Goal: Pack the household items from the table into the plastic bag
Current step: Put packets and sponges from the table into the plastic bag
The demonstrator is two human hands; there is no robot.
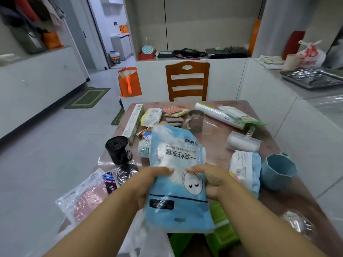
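Observation:
I hold a large light-blue packet of disposable gloves (176,175) above the near edge of the table (213,138). My left hand (146,182) grips its left side and my right hand (211,180) grips its right side, thumbs on top. Below the packet, near my lap, hangs a thin translucent plastic bag (146,236). Household items lie on the table: a black bin-bag roll (117,150), a lint roller (243,141), a blue mug (278,171), a cling-film roll (217,115), sponges (173,113).
A long box (134,121), a brown cup (195,120), a pink packet (87,197) and a blue cloth pack (245,171) also lie on the table. A wooden chair (187,80) stands at the far side. A green stool (220,230) sits under the near edge. An orange bag (130,83) is on the floor.

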